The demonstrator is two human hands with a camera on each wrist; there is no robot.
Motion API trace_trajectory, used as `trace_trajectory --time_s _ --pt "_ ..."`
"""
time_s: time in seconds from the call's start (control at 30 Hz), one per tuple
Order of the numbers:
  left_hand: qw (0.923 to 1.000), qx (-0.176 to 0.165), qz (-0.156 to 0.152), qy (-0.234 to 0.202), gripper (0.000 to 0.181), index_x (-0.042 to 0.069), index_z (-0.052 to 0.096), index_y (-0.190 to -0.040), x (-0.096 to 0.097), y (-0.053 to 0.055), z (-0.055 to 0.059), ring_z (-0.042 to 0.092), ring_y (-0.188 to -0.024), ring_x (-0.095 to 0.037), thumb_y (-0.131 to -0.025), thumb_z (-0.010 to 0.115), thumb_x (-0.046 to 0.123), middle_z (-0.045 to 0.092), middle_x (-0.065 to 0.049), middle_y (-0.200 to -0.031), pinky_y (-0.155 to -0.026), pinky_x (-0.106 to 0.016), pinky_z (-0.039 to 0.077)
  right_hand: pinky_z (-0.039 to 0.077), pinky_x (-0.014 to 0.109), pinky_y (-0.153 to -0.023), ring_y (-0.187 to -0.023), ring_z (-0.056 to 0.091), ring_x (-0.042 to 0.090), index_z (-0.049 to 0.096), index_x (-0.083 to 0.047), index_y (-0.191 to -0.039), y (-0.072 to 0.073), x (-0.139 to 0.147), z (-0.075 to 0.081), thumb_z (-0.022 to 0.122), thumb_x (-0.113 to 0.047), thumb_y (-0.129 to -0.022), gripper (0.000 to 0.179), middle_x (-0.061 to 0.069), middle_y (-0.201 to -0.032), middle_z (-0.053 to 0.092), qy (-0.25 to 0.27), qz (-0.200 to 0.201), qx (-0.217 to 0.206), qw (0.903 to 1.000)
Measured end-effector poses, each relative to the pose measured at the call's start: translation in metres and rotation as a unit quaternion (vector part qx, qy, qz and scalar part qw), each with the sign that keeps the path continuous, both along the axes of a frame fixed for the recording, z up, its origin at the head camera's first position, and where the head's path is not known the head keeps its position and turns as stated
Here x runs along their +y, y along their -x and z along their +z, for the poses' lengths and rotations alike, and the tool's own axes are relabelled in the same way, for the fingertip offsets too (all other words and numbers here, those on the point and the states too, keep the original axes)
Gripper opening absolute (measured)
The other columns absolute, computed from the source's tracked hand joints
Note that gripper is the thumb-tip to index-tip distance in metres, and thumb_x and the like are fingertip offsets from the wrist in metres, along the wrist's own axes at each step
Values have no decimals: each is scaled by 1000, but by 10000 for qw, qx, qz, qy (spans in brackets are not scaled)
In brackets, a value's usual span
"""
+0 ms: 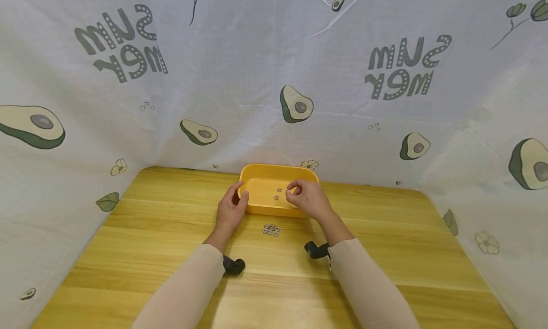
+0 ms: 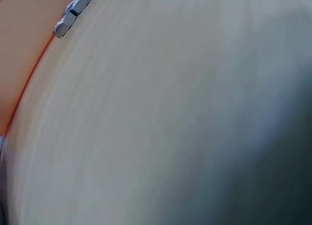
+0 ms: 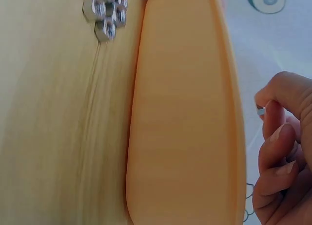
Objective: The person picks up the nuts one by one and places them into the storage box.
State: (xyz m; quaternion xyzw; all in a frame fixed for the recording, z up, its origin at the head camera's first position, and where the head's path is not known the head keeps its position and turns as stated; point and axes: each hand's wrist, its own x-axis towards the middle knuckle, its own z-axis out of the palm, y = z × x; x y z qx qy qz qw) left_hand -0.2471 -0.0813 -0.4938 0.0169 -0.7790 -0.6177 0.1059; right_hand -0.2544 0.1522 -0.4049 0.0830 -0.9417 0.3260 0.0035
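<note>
A yellow tray (image 1: 261, 208) stands near the back of the wooden table. My left hand (image 1: 231, 210) holds its front left corner, thumb and fingers spread around the edge. Over the tray's right part, my right hand (image 1: 309, 198) pinches a small metal nut (image 3: 261, 111) between thumb and forefinger, its other fingers curled. Two hex nuts lie in the tray, one nut (image 1: 279, 189) behind the other nut (image 1: 276, 197). In front of the tray a cluster of several shiny nuts (image 1: 271, 229) sits on the wood; part of this row of nuts (image 2: 68, 23) shows in the left wrist view.
A white cloth (image 1: 252, 82) printed with avocados hangs behind and beside the table (image 1: 274, 291). Below each forearm a black wrist-worn device shows, the left device (image 1: 234, 266) and the right device (image 1: 317, 250).
</note>
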Motion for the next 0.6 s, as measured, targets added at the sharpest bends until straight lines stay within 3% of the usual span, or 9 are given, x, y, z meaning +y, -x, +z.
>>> trace_trajectory --time_s 0.33,0.6 --pt "10000 7 59 18 43 21 58 -144 1 -2 2 62 -123 -29 -102 62 31 62 -9 -142 -107 -47 51 41 27 -52 -57 49 16 71 -11 -105 27 -5 -6 70 -26 -95 18 5 -82 66 244 12 -111 9996" --pt "10000 22 33 -55 44 19 57 -145 1 -2 1 60 -128 -32 -103 61 29 59 -11 -147 -108 -49 50 43 26 -57 -63 52 16 72 -8 -104 39 -7 -17 71 -22 -94 16 6 -82 66 362 -64 -139 9992"
